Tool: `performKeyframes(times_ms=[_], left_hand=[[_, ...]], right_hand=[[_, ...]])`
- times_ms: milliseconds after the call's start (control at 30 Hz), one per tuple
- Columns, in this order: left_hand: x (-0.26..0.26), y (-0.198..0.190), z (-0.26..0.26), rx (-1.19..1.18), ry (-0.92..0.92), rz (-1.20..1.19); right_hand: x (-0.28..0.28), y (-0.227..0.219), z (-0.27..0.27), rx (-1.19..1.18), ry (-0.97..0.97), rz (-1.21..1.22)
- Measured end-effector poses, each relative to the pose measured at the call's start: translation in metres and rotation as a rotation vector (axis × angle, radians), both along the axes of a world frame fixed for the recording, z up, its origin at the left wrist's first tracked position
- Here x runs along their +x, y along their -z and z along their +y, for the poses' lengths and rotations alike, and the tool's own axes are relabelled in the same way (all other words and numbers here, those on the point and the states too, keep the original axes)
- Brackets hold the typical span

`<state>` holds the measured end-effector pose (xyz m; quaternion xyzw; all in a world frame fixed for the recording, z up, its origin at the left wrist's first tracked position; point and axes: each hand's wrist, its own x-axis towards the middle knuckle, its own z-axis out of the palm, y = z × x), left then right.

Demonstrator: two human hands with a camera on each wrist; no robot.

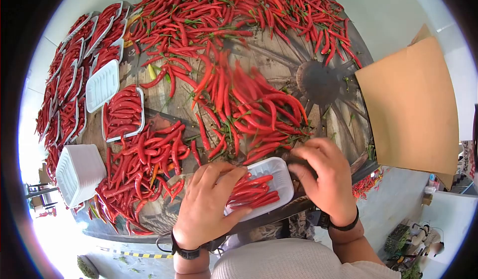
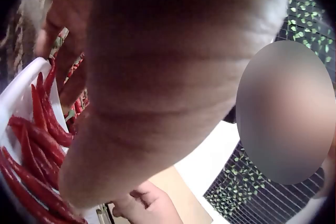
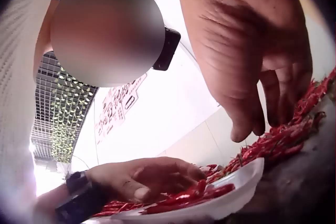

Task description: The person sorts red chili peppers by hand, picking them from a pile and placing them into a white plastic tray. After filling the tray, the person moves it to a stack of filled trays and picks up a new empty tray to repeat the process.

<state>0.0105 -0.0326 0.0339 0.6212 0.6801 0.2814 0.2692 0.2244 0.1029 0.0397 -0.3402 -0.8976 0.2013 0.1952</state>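
The white tray, part-filled with red chilli peppers, lies at 3 o'clock from the nearer, overlapping left hand and 9 o'clock from the empty right hand, its long axis roughly 8-to-2, with thumb and fingers parted on both hands.

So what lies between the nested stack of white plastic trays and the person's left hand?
A loose heap of slender red chili peppers on the brown wooden tabletop; the head view shows it.

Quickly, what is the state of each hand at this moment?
Left hand: curled around one end of the white tray, holding it.
Right hand: open, empty, beside the tray.
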Motion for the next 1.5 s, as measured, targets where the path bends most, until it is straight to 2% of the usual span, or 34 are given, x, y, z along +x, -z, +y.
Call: performKeyframes(times_ms=[33, 100, 300, 367, 500, 800, 867, 1100, 1167, 1400, 1500], left_hand=[[0.001, 0.0, 0.001, 0.013, 0.0, -0.001], [0.001, -0.001, 0.002, 0.03, -0.005, -0.004], [-0.002, 0.009, 0.001, 0.14, -0.078, -0.036], [-0.003, 0.011, 0.001, 0.209, -0.147, -0.051], [-0.004, 0.011, 0.0, 0.247, -0.167, -0.091], [-0.005, 0.013, -0.001, 0.264, -0.171, -0.109], [-0.005, 0.014, -0.001, 0.295, -0.164, -0.134], [-0.005, 0.013, -0.001, 0.278, -0.173, -0.134], [-0.005, 0.013, -0.001, 0.274, -0.182, -0.137], [-0.005, 0.013, -0.002, 0.279, -0.193, -0.149], [-0.004, 0.012, -0.003, 0.269, -0.195, -0.146]], right_hand=[[-0.002, 0.0, 0.005, 0.075, 0.036, 0.018], [-0.006, 0.0, 0.015, 0.077, 0.035, 0.005], [-0.028, 0.009, 0.03, 0.059, -0.095, -0.008], [-0.031, 0.016, 0.033, 0.167, -0.07, -0.086], [-0.03, 0.014, 0.034, 0.162, -0.048, -0.152], [-0.025, 0.006, 0.031, 0.196, -0.047, -0.096], [-0.022, 0.0, 0.026, 0.231, 0.051, -0.026], [-0.024, 0.016, 0.026, 0.174, -0.021, -0.014], [-0.027, 0.019, 0.024, 0.13, -0.043, -0.112], [-0.022, 0.02, 0.027, 0.142, -0.039, -0.184], [-0.016, 0.023, 0.024, 0.097, 0.066, -0.113]])
